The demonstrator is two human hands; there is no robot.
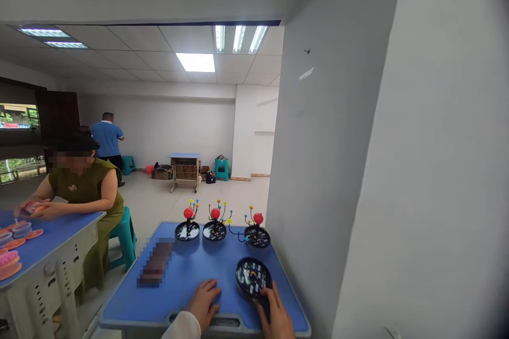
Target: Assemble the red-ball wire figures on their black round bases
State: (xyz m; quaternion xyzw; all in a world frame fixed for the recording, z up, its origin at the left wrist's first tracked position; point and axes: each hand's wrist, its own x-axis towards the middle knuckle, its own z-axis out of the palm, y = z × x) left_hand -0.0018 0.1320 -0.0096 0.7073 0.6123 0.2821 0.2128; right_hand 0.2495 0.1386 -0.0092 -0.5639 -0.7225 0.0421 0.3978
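Note:
My right hand (pixel 274 308) grips the near edge of a round black base (pixel 253 277) with white markings and a small orange spot at its middle. The base is tilted up a little over the right side of the blue desk (pixel 199 267). My left hand (pixel 204 302) lies on the desk near its front edge, fingers loosely apart and holding nothing. Along the far edge stand three models on similar black bases: a left model (pixel 188 214), a middle model (pixel 215 214) and a right model (pixel 258 219). Each has a red ball and small coloured balls on bent wires.
A blurred dark oblong (pixel 156 263) lies at the desk's left. A grey wall (pixel 318 169) runs close along the right. At a neighbouring table (pixel 75 230) a person in green (pixel 85 185) handles pink pieces. Another person in blue (pixel 107 140) stands farther back.

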